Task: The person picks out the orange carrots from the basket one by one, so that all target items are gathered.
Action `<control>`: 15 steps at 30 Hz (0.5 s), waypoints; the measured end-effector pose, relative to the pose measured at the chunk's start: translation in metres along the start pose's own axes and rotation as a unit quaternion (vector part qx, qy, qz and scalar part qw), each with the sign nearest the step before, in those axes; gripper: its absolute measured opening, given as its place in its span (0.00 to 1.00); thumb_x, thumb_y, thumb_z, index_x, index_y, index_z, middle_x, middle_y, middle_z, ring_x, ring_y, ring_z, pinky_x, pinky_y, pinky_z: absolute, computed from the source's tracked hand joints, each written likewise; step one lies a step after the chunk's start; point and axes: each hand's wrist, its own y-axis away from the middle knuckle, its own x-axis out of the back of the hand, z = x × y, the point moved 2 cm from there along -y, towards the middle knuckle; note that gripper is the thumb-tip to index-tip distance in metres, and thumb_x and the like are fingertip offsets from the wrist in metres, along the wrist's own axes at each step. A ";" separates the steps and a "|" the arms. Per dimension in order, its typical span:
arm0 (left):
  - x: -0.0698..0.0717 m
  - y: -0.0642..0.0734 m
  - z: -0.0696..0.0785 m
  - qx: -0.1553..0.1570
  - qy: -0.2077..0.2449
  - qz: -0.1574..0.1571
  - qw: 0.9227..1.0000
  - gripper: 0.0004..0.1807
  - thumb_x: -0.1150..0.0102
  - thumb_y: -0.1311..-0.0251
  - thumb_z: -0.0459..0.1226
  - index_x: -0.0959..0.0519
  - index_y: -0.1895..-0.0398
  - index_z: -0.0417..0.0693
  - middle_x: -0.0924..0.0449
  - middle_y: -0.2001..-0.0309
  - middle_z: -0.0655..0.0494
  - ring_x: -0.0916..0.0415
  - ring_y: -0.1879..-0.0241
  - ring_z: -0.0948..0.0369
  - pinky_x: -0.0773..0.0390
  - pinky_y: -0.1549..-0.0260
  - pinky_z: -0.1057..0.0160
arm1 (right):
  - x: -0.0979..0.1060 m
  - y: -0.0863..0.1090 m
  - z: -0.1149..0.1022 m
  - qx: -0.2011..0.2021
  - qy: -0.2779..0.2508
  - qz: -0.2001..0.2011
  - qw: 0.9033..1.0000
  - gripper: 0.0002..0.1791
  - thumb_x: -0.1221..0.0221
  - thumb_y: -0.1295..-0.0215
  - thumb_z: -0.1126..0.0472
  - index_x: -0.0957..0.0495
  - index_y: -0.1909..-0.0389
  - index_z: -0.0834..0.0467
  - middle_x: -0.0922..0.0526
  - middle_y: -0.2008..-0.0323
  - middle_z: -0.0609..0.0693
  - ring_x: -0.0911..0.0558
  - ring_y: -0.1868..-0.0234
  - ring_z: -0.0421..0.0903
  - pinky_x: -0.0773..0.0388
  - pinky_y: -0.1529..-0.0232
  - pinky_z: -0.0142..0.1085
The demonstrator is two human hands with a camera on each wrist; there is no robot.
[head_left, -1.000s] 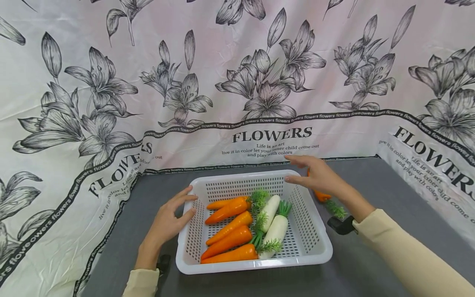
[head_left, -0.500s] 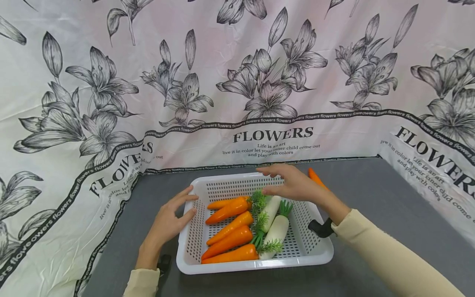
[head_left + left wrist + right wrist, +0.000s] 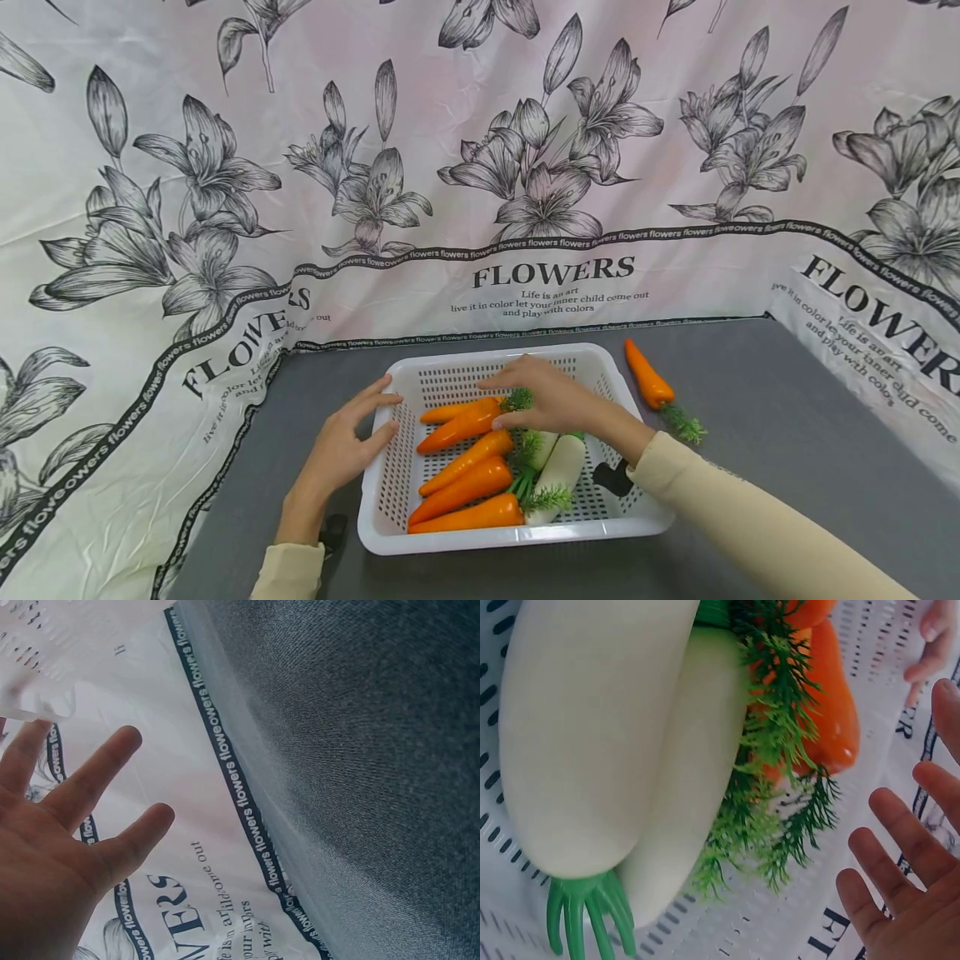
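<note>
A white perforated plastic basket (image 3: 517, 542) holds several orange carrots (image 3: 461, 427) with green tops, and two white radishes (image 3: 564, 468). My left hand (image 3: 341, 442) is at the basket's left rim, fingers spread. In the left wrist view those fingers (image 3: 112, 761) look straight and grip nothing. Over the basket, my right hand (image 3: 558, 402) reaches toward the leafy tops of the upper carrots, partly covering one radish. In the right wrist view its fingers (image 3: 911, 832) are extended apart from the vegetables, with nothing between them.
One carrot (image 3: 647, 373) with green leaves lies on the dark grey table (image 3: 750, 467), right of the basket. A white cloth (image 3: 540, 287) printed with flowers and lettering hangs behind and along both sides.
My right hand has moved left and down from the basket's right rim to above the carrot tops, uncovering the carrot on the table. My left hand stays at the left rim.
</note>
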 end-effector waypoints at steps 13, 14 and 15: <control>0.000 0.001 -0.002 -0.001 0.005 -0.001 1.000 0.21 0.37 0.33 0.45 0.20 0.37 0.59 0.37 0.22 0.61 0.40 0.23 0.47 0.34 0.32 0.32 | -0.020 -0.022 0.004 0.032 0.024 -0.022 0.999 0.27 0.32 0.36 0.50 0.19 0.38 0.54 0.16 0.39 0.49 0.22 0.36 0.53 0.29 0.32 0.54; 0.000 0.000 -0.002 -0.001 0.006 -0.001 1.000 0.21 0.37 0.33 0.45 0.20 0.37 0.59 0.38 0.22 0.61 0.41 0.23 0.47 0.35 0.32 0.32 | -0.021 -0.024 0.005 0.028 0.016 -0.027 0.999 0.27 0.32 0.36 0.50 0.19 0.37 0.54 0.17 0.39 0.48 0.23 0.36 0.53 0.29 0.32 0.54; 0.000 0.000 -0.002 -0.001 0.006 -0.001 1.000 0.21 0.37 0.33 0.45 0.20 0.37 0.59 0.38 0.22 0.61 0.40 0.23 0.47 0.34 0.32 0.33 | -0.021 -0.025 0.006 0.024 0.009 -0.031 0.999 0.27 0.32 0.36 0.50 0.20 0.37 0.54 0.17 0.38 0.48 0.23 0.35 0.53 0.29 0.32 0.53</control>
